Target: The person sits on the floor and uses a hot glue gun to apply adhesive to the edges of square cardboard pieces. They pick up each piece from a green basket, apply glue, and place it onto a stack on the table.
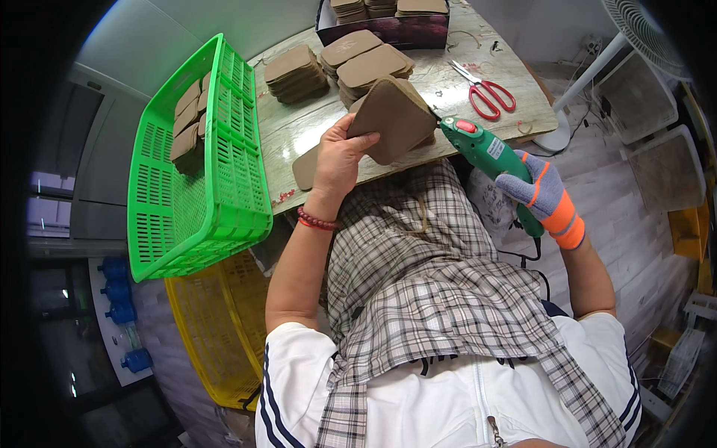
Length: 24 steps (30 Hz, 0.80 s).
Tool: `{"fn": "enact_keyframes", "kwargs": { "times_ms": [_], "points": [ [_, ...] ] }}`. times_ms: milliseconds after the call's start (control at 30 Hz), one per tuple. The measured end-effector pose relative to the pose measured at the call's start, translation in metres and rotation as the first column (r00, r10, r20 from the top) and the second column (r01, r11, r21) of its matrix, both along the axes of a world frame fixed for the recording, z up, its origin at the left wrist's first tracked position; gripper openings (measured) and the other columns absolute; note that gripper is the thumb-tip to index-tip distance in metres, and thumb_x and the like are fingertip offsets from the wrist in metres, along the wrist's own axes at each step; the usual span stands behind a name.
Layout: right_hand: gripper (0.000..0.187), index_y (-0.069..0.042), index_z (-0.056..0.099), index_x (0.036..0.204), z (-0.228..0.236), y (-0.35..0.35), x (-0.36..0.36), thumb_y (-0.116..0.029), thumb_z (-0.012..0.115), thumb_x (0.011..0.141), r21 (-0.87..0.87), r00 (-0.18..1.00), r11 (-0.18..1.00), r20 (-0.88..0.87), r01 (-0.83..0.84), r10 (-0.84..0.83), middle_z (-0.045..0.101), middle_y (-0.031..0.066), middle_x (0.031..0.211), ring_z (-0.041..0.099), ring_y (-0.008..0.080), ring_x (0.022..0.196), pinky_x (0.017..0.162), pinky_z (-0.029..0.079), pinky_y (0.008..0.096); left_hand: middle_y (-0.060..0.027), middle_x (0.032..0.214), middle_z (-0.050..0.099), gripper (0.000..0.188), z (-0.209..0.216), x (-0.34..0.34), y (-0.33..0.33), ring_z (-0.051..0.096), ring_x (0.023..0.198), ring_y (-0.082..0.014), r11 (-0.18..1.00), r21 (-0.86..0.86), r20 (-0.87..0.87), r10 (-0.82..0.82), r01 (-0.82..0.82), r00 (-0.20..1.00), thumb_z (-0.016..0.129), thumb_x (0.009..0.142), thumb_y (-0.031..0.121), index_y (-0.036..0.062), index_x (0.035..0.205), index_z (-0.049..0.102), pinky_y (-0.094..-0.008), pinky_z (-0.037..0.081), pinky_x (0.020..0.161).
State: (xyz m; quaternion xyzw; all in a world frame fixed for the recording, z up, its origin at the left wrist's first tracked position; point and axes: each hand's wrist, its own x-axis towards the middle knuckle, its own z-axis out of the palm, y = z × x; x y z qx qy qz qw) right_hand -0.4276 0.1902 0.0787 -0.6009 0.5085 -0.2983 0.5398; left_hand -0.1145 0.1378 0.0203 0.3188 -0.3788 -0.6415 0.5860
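Observation:
My bare left hand (337,158) grips a brown, rounded flat pad (393,118) by its lower left edge and holds it tilted above the table's near edge. My right hand (544,196), in a grey and orange glove, holds a green glue gun (489,153) with a red button. The gun's nozzle touches or nearly touches the pad's right edge. Another brown flat piece (302,169) lies on the table just left of my left hand.
Stacks of brown pads (297,72) cover the marble-pattern table (299,127), with red-handled scissors (489,95) at the right. A green plastic crate (202,164) holding more pads stands at the left, over a yellow crate (213,328). A white fan stand (590,75) rises at the right.

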Motion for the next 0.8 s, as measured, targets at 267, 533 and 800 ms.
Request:
{"fn": "enact_keyframes", "kwargs": {
  "times_ms": [267,533,800],
  "points": [
    [0.036,-0.002,0.059,0.110,0.001,0.002,0.023,-0.022,0.070,0.082,0.027,1.000,1.000,0.013,-0.010,0.009,0.057,-0.0037,0.075,0.049,0.0026,0.062,0.055,0.041,0.0190,-0.0082,0.101,0.067,0.033,-0.003,0.018,0.009,0.064,0.088,-0.0135,0.994,0.092,0.127,-0.066,0.054,0.990,0.061,0.078,-0.012,-0.0037,0.110,0.061,-0.0272,0.052,0.080],
    [0.036,-0.001,0.060,0.108,-0.005,-0.009,0.033,-0.023,0.070,0.083,0.019,0.999,0.999,-0.013,-0.043,0.043,0.056,-0.0032,0.074,0.048,0.0033,0.061,0.055,0.041,0.0200,-0.0087,0.104,0.065,0.035,-0.009,0.018,0.024,0.063,0.091,-0.0151,0.981,0.166,0.212,-0.132,0.098,0.968,0.060,0.077,-0.013,-0.0033,0.111,0.059,-0.0275,0.052,0.082],
    [0.033,-0.002,0.063,0.096,-0.005,-0.009,0.031,-0.028,0.073,0.080,0.013,0.994,0.995,-0.051,-0.098,0.098,0.055,-0.0025,0.065,0.048,0.0034,0.055,0.050,0.039,0.0199,-0.0045,0.092,0.065,0.029,0.013,0.038,0.027,0.060,0.085,-0.0097,0.999,0.011,0.476,0.036,-0.047,0.879,0.066,0.073,-0.009,-0.0011,0.100,0.061,-0.0228,0.049,0.077]
  ]
}}
